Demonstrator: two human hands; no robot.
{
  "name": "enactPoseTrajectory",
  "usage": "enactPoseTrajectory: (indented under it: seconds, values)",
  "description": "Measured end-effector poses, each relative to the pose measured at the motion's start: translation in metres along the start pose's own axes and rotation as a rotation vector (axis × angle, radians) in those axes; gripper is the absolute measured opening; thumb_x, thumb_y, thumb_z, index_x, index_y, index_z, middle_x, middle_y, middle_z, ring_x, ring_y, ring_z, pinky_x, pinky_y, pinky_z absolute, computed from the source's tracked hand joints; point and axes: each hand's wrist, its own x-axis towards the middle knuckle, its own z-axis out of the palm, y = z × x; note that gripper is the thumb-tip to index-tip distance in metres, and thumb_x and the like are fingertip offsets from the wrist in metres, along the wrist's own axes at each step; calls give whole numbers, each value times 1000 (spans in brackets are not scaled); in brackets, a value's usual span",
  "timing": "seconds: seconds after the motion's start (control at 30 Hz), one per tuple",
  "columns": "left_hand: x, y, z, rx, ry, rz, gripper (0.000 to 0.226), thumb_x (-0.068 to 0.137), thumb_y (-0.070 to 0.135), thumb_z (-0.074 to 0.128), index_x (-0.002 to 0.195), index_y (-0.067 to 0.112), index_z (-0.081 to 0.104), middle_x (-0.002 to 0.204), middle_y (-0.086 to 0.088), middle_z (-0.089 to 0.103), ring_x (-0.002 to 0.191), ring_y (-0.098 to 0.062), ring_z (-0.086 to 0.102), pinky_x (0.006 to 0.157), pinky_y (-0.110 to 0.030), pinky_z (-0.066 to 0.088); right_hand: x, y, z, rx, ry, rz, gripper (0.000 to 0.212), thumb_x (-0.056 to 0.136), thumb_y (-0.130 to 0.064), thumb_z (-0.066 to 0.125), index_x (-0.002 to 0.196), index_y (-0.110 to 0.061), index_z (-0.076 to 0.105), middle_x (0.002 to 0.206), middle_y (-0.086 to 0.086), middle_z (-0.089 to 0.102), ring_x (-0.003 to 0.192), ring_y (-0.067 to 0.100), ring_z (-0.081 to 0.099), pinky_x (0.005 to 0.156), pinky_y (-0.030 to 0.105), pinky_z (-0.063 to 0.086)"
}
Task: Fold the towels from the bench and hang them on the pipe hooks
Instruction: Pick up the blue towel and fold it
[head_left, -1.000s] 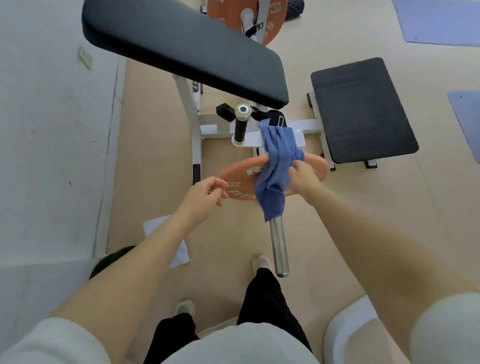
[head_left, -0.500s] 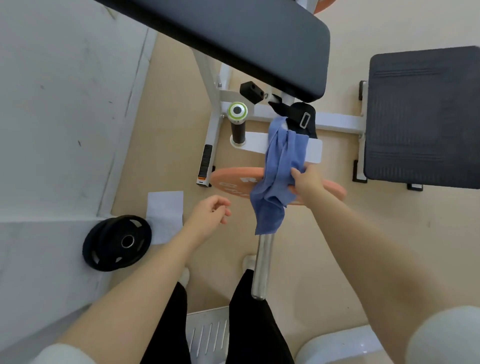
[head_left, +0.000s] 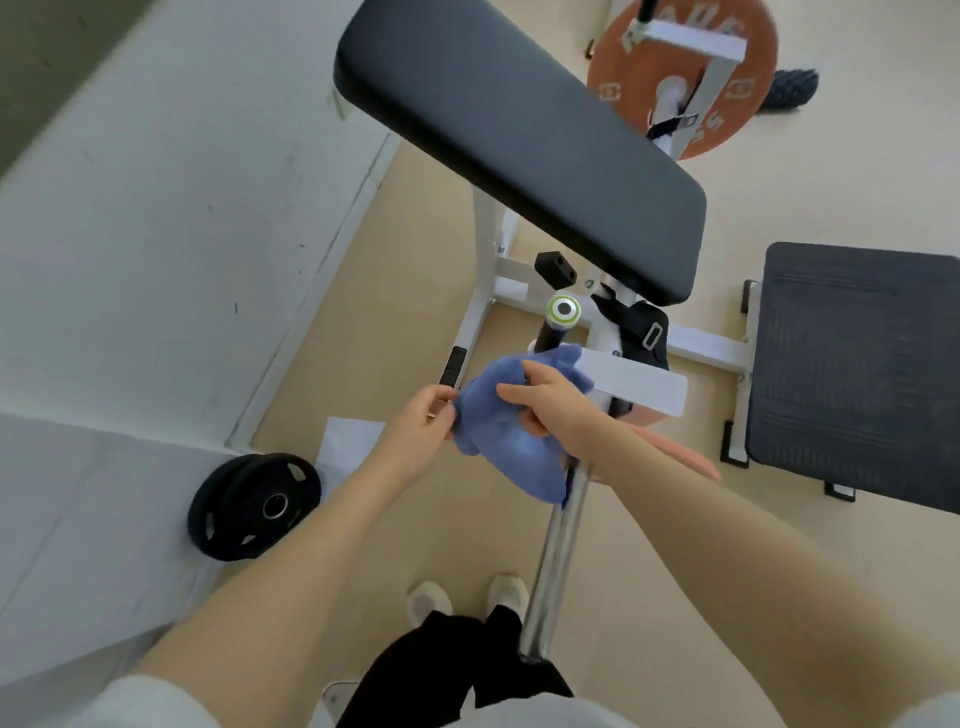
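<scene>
Since the earlier frame, the left hand (head_left: 423, 423) has closed in and pinches the one blue towel (head_left: 498, 434) at frame centre; the right hand (head_left: 556, 402) grips it, above the steel pipe (head_left: 553, 566). One black plate (head_left: 254, 506) lies lower left; lettering on the orange plate (head_left: 685, 78) is unreadable.

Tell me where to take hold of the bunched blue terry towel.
Pinch the blue terry towel at its loose left edge, from the left, where the left hand already pinches; the right hand covers the bunched middle.

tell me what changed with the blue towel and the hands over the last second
The left hand, empty before, reached across and now pinches the blue towel. The towel, earlier hanging long, is bunched up. The right hand kept its grip; the steel bar stayed put.
</scene>
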Motion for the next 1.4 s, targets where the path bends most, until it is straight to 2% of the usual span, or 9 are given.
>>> enactPoseTrajectory:
  seconds: [0.23, 0.37, 0.5, 0.6, 0.7, 0.87, 1.07, 1.27, 1.4]
  values:
    - [-33, -16, -88, -120, -6, -73, 34, 86, 52, 36, 76, 23, 53, 70, 1, 56, 73, -18, 52, 73, -34, 43, 0, -60, 82, 199, -383, 125, 22, 93, -8, 33, 107, -11, 50, 66, 10, 47, 33, 15, 42, 40, 22, 31]
    - [-55, -41, -140, -489, -60, -138, 50, 90, 53, 41, 113, 14, 62, 113, -7, 67, 108, -18, 61, 97, -35, 47, 4, -82, 136, 175, -494, 95, 18, 91, -8, 43, 99, -15, 57, 57, -3, 58, 37, 10, 38, 36, 17, 31]
    - [-73, -61, -180, -862, -66, -242, 40, 95, 33, 47, 122, 6, 58, 116, -10, 66, 110, -18, 61, 94, -29, 48, 17, -89, 180, 90, -407, 76, 14, 92, -13, 51, 102, -18, 60, 62, -3, 53, 42, 8, 37, 40, 17, 32]
    - [-82, -65, -198, -952, 88, -218, 28, 97, 27, 44, 100, 10, 66, 96, -5, 72, 95, -12, 67, 87, -27, 48, 34, -90, 204, -201, -74, 90, 39, 90, -19, 55, 127, -9, 46, 79, 0, 54, 60, 19, 57, 70, 35, 51]
    - [-88, -68, -208, -880, 318, -255, 20, 95, 23, 49, 98, 8, 62, 96, -11, 68, 90, -22, 65, 80, -32, 50, 42, -90, 222, -220, 75, 114, 51, 89, -16, 54, 135, -11, 33, 90, 3, 53, 69, 22, 60, 72, 35, 53]
    - [-89, -63, -206, -827, 456, -173, 11, 95, 17, 50, 85, 18, 55, 81, -5, 58, 76, -17, 58, 70, -27, 48, 25, -98, 245, -310, -227, -31, 17, 89, -4, 47, 104, -9, 54, 81, 3, 59, 62, 14, 57, 59, 20, 48]
    - [-104, -26, -172, -839, 431, -120, 31, 95, 8, 38, 114, 0, 61, 112, -17, 66, 107, -23, 63, 90, -25, 50, 4, -91, 232, -466, -393, -246, 38, 80, 3, 52, 116, -10, 53, 106, 3, 62, 100, 17, 59, 91, 33, 48]
    - [-114, -3, -130, -632, 418, 1, 41, 87, 4, 37, 121, 15, 58, 101, -4, 67, 93, -16, 62, 77, -23, 53, -3, -92, 197, -691, -246, -432, 27, 88, -8, 48, 114, -12, 52, 93, 1, 58, 87, 19, 55, 74, 30, 43]
    - [-122, 10, -96, -438, 497, 14, 44, 87, 1, 36, 126, 18, 47, 122, -2, 60, 114, -15, 55, 92, -26, 45, -17, -83, 173, -810, -291, -507, 14, 89, -8, 47, 100, -9, 54, 73, -10, 53, 77, 16, 50, 61, 20, 38]
